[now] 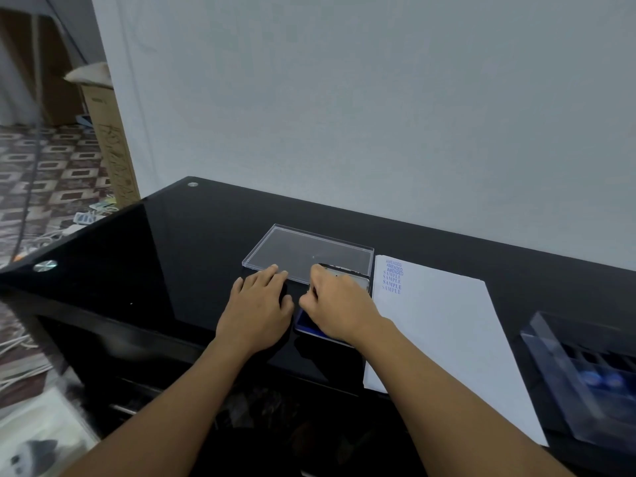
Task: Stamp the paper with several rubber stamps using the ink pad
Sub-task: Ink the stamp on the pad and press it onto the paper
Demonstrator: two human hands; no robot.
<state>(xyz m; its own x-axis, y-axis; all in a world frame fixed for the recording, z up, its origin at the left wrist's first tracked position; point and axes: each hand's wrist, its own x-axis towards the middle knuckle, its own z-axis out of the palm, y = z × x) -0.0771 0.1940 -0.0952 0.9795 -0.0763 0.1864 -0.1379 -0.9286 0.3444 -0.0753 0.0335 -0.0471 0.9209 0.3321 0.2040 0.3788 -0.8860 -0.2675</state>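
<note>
Our left hand lies flat on the black table, fingers straight. It is just beside the ink pad, with its fingertips at the near edge of the clear lid. Our right hand sits curled over the ink pad and covers most of it. We cannot tell whether a stamp is under those fingers, since the hand hides it. The paper lies just right of the pad, with blue prints reading AMENDED and SAMPLE stacked at its far left corner. We judge this to be the inking step for a further print. Next we would lift straight off the pad, carry over to bare paper below that column, and press down squarely. The stamp box stands at the far right.
</note>
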